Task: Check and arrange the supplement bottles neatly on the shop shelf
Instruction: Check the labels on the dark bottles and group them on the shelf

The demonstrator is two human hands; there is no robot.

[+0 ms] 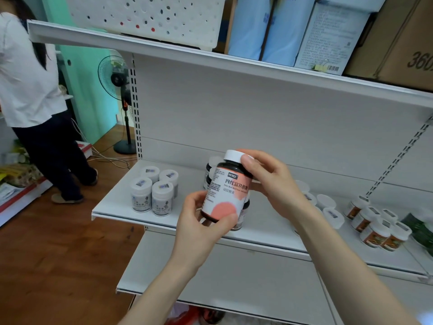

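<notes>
I hold a dark supplement bottle (226, 191) with a white cap and a pink-and-white label above the middle shelf (112, 208), tilted slightly. My left hand (202, 221) grips its base from below. Round its cap and neck curl the fingers of my right hand (269, 181). More dark bottles of the same kind (209, 170) stand on the shelf behind it, partly hidden. To the left stands a group of white bottles (153, 191). White-capped jars (326, 204) and brown-labelled bottles (377, 228) sit to the right.
A lower shelf (234, 277) juts out beneath my arms. The top shelf (210, 59) carries a white perforated basket, blue packs and a cardboard box. A person in a white top (30, 90) stands at the left, near a floor fan (119, 78) and cables.
</notes>
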